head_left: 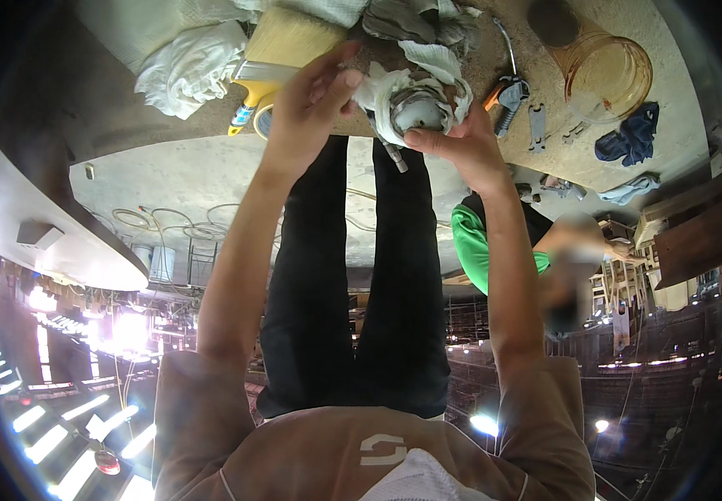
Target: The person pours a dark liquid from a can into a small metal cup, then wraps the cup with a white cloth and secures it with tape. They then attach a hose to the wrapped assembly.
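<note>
In the head view, a round grey object wrapped in white cloth is held between twelve and one o'clock. It is gripped by the right hand, thumb laid across its front, other fingers partly hidden, apparently for steadiness. The left hand is held half open at its nine o'clock; whether the cloth is touched cannot be told. A brush is laid at ten o'clock, seemingly within reach.
</note>
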The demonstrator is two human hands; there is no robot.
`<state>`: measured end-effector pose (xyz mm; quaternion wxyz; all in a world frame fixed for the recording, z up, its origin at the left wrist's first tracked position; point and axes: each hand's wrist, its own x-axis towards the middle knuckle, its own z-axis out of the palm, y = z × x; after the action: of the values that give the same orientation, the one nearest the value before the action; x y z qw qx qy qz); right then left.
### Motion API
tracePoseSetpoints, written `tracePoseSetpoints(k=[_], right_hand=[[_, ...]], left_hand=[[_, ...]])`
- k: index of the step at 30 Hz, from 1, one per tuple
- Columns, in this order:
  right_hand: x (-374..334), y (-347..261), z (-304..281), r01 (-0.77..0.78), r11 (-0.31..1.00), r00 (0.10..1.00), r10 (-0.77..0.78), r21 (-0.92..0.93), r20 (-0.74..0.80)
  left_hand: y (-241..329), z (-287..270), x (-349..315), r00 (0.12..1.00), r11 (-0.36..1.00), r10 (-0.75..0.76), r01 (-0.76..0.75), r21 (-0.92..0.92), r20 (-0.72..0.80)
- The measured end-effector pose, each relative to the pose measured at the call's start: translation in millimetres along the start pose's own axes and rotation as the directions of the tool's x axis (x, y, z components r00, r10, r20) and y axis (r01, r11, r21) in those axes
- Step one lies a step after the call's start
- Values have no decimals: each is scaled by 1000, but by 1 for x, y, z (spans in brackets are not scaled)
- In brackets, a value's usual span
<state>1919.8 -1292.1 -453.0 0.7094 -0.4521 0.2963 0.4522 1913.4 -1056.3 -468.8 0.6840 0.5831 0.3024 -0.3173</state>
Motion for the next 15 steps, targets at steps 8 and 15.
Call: tracePoseSetpoints(k=[8, 15], right_hand=[[4, -13, -22, 6, 992, 996, 5, -125, 88], [8, -16, -27, -11, 994, 991, 25, -107, 128]], left_hand=[[10, -12, 8, 952, 969, -192, 145, 201, 239], [-2, -7, 23, 979, 877, -90, -10, 481, 185]])
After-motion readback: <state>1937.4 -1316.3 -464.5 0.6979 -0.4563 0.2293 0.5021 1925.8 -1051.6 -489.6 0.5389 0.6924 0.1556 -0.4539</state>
